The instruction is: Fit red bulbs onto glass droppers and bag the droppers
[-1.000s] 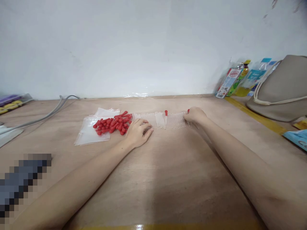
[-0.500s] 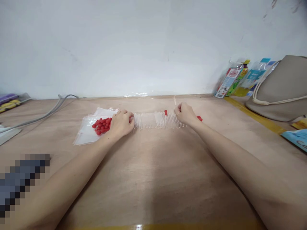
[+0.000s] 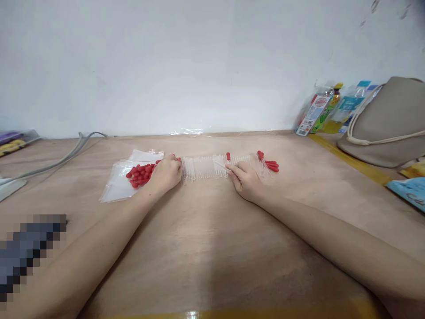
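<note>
1. behind everything, a pale wall with faint marks; below it, a brown wooden table, lighter on the left and shadowed toward the right.
2. across the table's far part, a row of thin clear tubes lying side by side, ends roughly level, see-through enough to blur into the wood, with a whiter patch just left of the right hand.
3. among them, one red-topped tube, its rounded red end toward the wall.
4. at the row's right end, a small cluster of red-tipped pieces, some with ends toward the wall, others fanned to the right.
5. left of the row, a heap of red bulbs, smooth and club-shaped, lying every which way on overlapping clear plastic bags.
6. with the left hand, covering the heap's right side, fingers curled downward, red showing beside the fingertips; cannot tell whether pinching a bulb.
7. with the right hand, gripping a loose thin tube at the fingertips, slanted leftward over the whiter patch; cannot tell whether touching the row.
8. far right, near the wall, a carton and a beige bag; far left, a grey cable.
</note>
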`<action>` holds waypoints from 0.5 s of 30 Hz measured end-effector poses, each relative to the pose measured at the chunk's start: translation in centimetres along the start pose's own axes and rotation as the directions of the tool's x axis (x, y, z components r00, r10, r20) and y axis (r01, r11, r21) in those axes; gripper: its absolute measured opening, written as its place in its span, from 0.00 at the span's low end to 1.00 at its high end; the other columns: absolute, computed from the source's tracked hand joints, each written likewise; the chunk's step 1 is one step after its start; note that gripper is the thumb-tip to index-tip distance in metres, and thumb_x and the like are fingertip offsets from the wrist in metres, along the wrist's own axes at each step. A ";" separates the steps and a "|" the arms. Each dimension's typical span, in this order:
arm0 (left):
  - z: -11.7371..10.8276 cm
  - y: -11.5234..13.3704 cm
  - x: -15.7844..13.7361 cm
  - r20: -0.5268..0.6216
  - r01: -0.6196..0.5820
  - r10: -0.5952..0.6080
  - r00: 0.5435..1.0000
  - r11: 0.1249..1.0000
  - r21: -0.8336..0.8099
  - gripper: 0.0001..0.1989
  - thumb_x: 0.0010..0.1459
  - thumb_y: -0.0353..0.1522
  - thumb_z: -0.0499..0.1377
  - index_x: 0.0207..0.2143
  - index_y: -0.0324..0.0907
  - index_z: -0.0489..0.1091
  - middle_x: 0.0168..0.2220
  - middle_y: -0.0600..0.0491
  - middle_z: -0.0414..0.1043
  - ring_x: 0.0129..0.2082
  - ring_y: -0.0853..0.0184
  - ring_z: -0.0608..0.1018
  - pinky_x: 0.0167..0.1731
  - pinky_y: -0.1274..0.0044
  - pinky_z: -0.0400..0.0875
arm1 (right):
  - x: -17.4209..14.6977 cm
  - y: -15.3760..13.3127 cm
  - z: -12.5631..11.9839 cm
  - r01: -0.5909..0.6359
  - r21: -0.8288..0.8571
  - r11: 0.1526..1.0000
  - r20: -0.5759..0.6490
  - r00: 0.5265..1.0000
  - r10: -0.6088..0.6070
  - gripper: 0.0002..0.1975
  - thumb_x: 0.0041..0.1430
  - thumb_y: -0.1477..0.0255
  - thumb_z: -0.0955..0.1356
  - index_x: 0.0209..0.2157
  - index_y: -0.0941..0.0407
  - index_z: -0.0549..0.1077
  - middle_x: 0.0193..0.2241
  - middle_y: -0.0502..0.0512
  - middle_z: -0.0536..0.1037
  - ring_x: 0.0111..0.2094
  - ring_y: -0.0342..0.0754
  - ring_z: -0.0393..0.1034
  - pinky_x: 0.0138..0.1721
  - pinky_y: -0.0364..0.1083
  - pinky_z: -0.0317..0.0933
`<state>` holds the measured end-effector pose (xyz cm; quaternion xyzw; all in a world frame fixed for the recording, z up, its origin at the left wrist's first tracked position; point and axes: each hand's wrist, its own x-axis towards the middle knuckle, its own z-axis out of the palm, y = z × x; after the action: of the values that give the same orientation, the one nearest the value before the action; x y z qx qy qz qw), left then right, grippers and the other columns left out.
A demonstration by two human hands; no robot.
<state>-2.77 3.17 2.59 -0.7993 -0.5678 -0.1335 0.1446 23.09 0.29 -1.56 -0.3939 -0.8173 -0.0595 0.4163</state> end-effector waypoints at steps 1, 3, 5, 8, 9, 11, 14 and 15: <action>0.0 0.0 0.0 0.006 0.002 -0.002 1.000 1.000 0.017 0.16 0.55 0.29 0.46 0.23 0.37 0.70 0.32 0.44 0.68 0.29 0.60 0.72 0.29 0.70 0.65 | -0.1 -0.1 -0.2 -0.004 0.015 1.000 0.007 1.000 0.004 0.13 0.60 0.73 0.57 0.41 0.56 0.70 0.28 0.57 0.69 0.32 0.49 0.64 0.35 0.49 0.60; -0.3 0.3 0.0 -0.017 0.001 0.000 1.000 0.999 0.037 0.17 0.57 0.29 0.44 0.25 0.37 0.70 0.33 0.44 0.68 0.30 0.59 0.72 0.29 0.70 0.65 | -0.2 -0.2 -0.5 -0.014 0.045 0.999 0.020 1.000 0.013 0.12 0.60 0.73 0.57 0.38 0.56 0.70 0.29 0.57 0.69 0.33 0.49 0.64 0.36 0.49 0.61; -0.7 0.9 -0.1 -0.114 -0.023 0.022 0.993 1.000 -0.014 0.16 0.59 0.31 0.44 0.28 0.37 0.70 0.35 0.44 0.69 0.33 0.59 0.72 0.30 0.70 0.66 | -0.2 -0.2 -0.7 -0.033 0.078 0.996 0.028 0.999 0.031 0.10 0.59 0.72 0.58 0.36 0.56 0.69 0.30 0.57 0.69 0.34 0.49 0.64 0.36 0.49 0.61; -1.1 2.6 -0.6 -0.294 -0.119 0.039 0.955 0.958 -0.259 0.13 0.60 0.33 0.46 0.33 0.39 0.70 0.36 0.47 0.70 0.36 0.63 0.72 0.35 0.72 0.67 | -0.2 0.2 -1.0 -0.074 0.110 0.991 0.041 0.997 0.070 0.09 0.59 0.72 0.58 0.36 0.56 0.68 0.31 0.57 0.70 0.34 0.49 0.65 0.36 0.49 0.62; -1.1 3.3 -0.8 -0.310 -0.150 0.033 0.950 0.921 -0.360 0.12 0.60 0.33 0.47 0.35 0.39 0.70 0.35 0.49 0.71 0.36 0.64 0.73 0.36 0.73 0.67 | -0.2 0.3 -1.1 -0.086 0.110 0.990 0.051 0.995 0.081 0.09 0.59 0.72 0.58 0.36 0.56 0.68 0.31 0.57 0.70 0.34 0.49 0.66 0.36 0.49 0.62; -0.6 4.7 -1.4 -0.269 -0.145 -0.010 0.963 0.822 -0.551 0.11 0.59 0.32 0.49 0.36 0.40 0.70 0.31 0.51 0.73 0.32 0.66 0.74 0.34 0.75 0.69 | -0.3 0.6 -1.2 -0.095 0.099 0.990 0.066 0.994 0.089 0.10 0.59 0.73 0.57 0.39 0.55 0.67 0.32 0.57 0.72 0.36 0.49 0.66 0.38 0.49 0.62; 0.7 6.0 -2.1 -0.175 -0.078 -0.088 0.981 0.641 -0.763 0.11 0.56 0.32 0.52 0.38 0.39 0.70 0.35 0.50 0.75 0.33 0.66 0.76 0.34 0.74 0.71 | -0.5 0.8 -1.3 -0.073 0.105 0.992 0.075 0.995 0.066 0.12 0.59 0.74 0.57 0.43 0.56 0.66 0.36 0.58 0.72 0.38 0.49 0.67 0.39 0.50 0.61; 1.1 6.2 -2.3 -0.143 -0.055 -0.102 0.984 0.594 -0.803 0.11 0.56 0.32 0.52 0.38 0.39 0.71 0.36 0.49 0.75 0.35 0.66 0.76 0.36 0.74 0.71 | -0.5 0.7 -1.3 -0.063 0.112 0.992 0.080 0.995 0.054 0.12 0.59 0.74 0.58 0.43 0.56 0.67 0.36 0.58 0.72 0.37 0.49 0.67 0.39 0.49 0.62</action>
<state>2.47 -0.33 0.20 -0.7561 -0.4420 -0.4462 -0.1839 24.60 -0.06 -1.27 -0.3954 -0.8228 0.0147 0.4080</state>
